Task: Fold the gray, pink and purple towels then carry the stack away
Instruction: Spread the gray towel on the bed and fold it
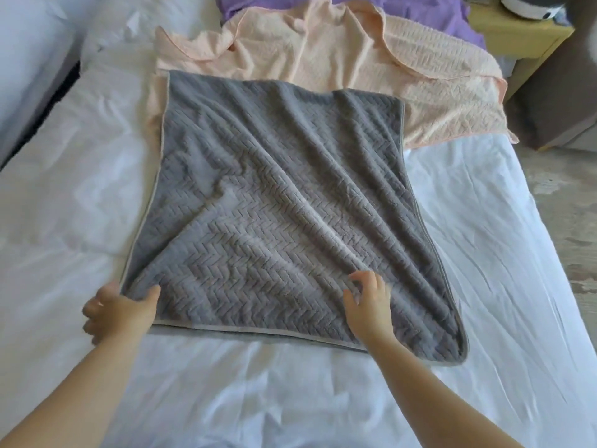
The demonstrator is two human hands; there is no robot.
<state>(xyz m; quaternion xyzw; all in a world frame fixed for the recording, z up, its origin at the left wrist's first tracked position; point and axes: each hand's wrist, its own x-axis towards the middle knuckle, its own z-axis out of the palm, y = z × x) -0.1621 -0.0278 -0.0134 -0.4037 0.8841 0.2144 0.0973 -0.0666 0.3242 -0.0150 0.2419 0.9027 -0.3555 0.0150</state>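
My left hand (121, 310) pinches the near-left corner of the gray towel (274, 189), thumb on top and fingers curled beneath the edge. My right hand (368, 305) is over the same towel farther along its near edge, fingers bent like a claw at the fabric; the blur does not let me tell whether they have hold of any cloth. The gray towel spreads away from both hands as a rough square, creased on the diagonal, on the white bed sheet (484, 253). A second layer shows under its near edge beside my right wrist, so I judge it has been folded once and needs at least one more fold. Beyond its far edge, and partly under it, the pink towel (355, 59) lies loose and rumpled, unfolded. Past that, farthest from my hands, the purple towel (452, 17) shows only as a strip at the head of the bed, also unfolded as far as I can see. Off to the far right of my right hand stands a yellow nightstand (517, 30). No stack exists yet, and nothing has been carried away: the task is in its early part.
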